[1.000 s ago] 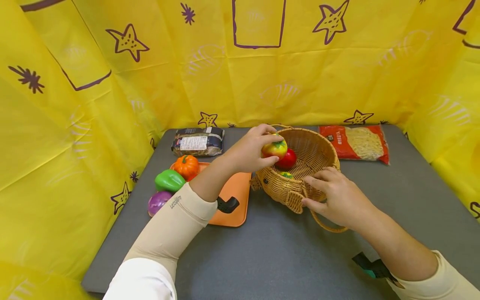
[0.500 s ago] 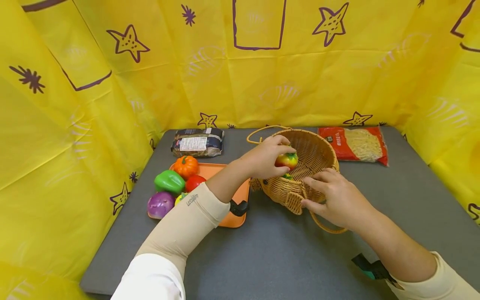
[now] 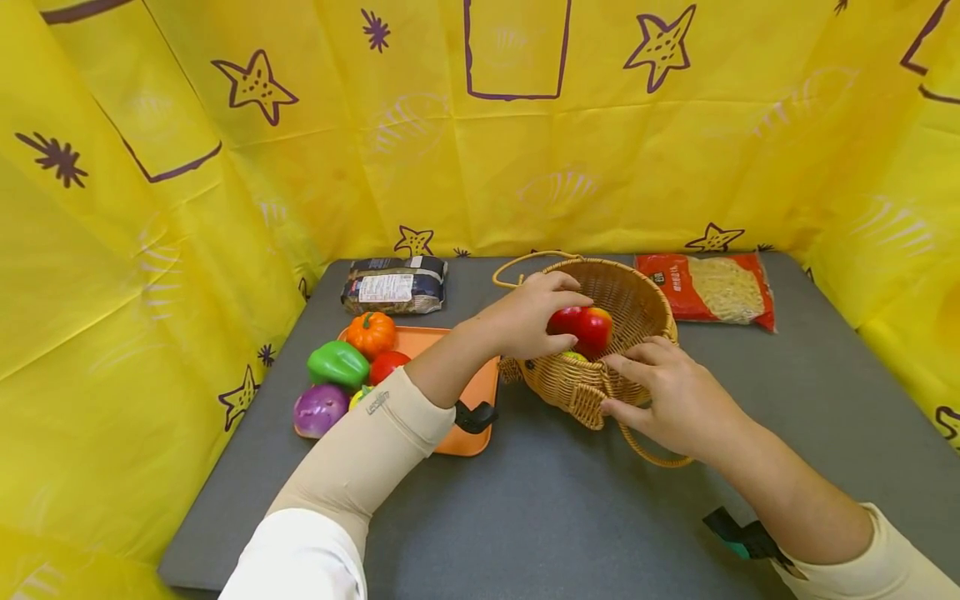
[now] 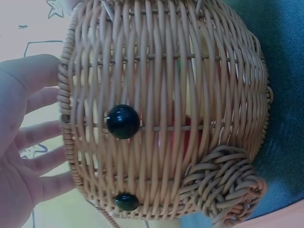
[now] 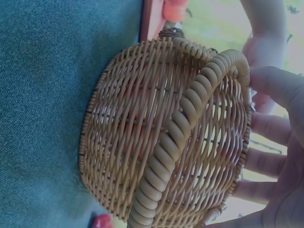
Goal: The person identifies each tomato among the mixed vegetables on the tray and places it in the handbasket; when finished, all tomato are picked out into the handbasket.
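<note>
A wicker basket (image 3: 557,382) shaped like an animal, with black button eyes and a woven snout, stands at mid-table. My left hand (image 3: 528,317) reaches over its left rim, and red toy fruit (image 3: 592,331) lies just beyond the fingertips inside. Spread fingers of that hand (image 4: 28,142) show at the rim in the left wrist view. At the near right rim, my right hand (image 3: 678,396) holds the basket, thumb outside and fingers over the edge. The right wrist view shows the wrapped handle (image 5: 178,137) hanging in front of the basket wall.
Left of the basket, an orange tray (image 3: 480,400) bears a toy pumpkin (image 3: 371,334), a green pepper (image 3: 337,364), a purple vegetable (image 3: 320,409) and a red tomato (image 3: 388,366). Behind lie a dark packet (image 3: 393,285) and a red noodle bag (image 3: 708,289). Yellow cloth (image 3: 495,183) encloses the table.
The left hand has carried a red-yellow toy fruit rightward into the basket and let it go; it now shows its red side. A handle has swung left. The right hand stays at the rim.
</note>
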A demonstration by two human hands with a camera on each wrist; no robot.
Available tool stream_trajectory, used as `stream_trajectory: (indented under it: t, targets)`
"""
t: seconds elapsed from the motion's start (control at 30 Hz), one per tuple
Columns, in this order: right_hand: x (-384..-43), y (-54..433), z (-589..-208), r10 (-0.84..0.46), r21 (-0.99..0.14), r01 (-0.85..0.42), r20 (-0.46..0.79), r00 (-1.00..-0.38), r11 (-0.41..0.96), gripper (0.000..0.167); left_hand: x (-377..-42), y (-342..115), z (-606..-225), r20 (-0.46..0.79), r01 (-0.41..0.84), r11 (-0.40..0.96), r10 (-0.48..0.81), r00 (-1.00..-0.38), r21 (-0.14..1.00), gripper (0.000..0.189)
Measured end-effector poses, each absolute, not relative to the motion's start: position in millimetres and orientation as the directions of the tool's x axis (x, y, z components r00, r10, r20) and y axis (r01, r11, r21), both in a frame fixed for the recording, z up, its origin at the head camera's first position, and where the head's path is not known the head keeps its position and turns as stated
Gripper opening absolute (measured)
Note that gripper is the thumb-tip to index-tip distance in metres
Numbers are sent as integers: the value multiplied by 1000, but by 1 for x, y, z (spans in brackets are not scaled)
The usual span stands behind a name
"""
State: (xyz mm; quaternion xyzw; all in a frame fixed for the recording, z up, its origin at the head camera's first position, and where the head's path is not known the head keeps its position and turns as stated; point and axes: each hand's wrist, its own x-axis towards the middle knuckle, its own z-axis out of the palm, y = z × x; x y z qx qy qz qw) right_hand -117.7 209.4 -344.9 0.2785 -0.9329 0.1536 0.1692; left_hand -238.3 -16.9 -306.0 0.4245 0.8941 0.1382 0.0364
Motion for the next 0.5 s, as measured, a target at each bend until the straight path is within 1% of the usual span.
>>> stream_trajectory:
  t: [0.17, 0.27, 0.37, 0.5]
  targets:
    - [-118, 209, -345, -467, -183, -569, 401, -788, 802, 52, -230, -29, -301, 59, 753, 611, 766, -640, 243, 56]
    - [-118, 209, -345, -462, -182, -561, 396, -793, 807, 51, -225, -39, -298, 85, 752, 614, 758, -646, 242, 56]
    - [-117, 209, -345, -460, -187, -555, 385, -800, 810, 50, -221, -51, -298, 100, 745, 616, 749, -655, 256, 55]
    - [-116, 209, -344, -459, -189, -550, 372, -807, 813, 51, -216, -71, -301, 81, 711, 642, 723, -686, 287, 57]
